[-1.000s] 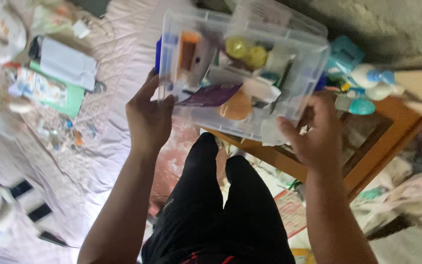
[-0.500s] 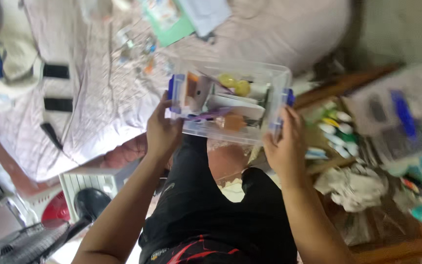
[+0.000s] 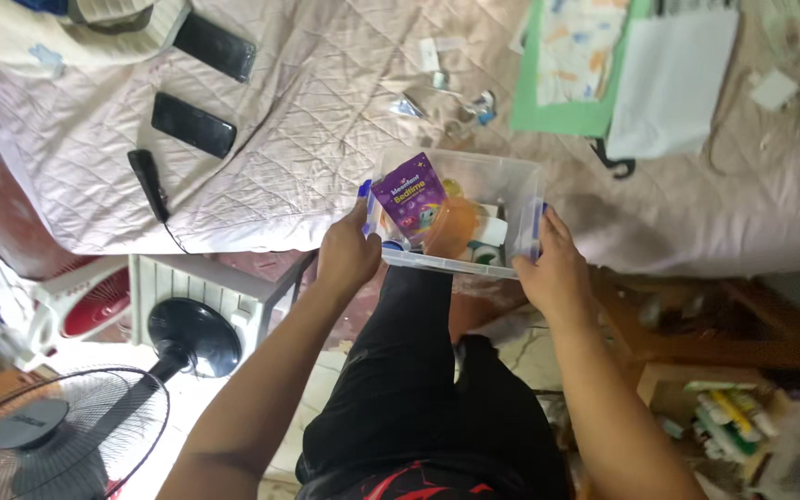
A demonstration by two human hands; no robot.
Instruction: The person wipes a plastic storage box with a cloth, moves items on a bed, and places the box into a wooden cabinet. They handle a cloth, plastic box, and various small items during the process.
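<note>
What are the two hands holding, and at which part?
Left hand and right hand hold a clear plastic box by its two short ends, near the blue latches.

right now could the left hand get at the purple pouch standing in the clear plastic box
Probably yes, but not freely: the left hand grips the near left end of the clear plastic box, and the purple pouch stands just inside that end with nothing over it. The right hand would have to carry the box alone.

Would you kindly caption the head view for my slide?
Both hands, left and right, hold a clear box of sundries at a quilted bed's edge.
</note>
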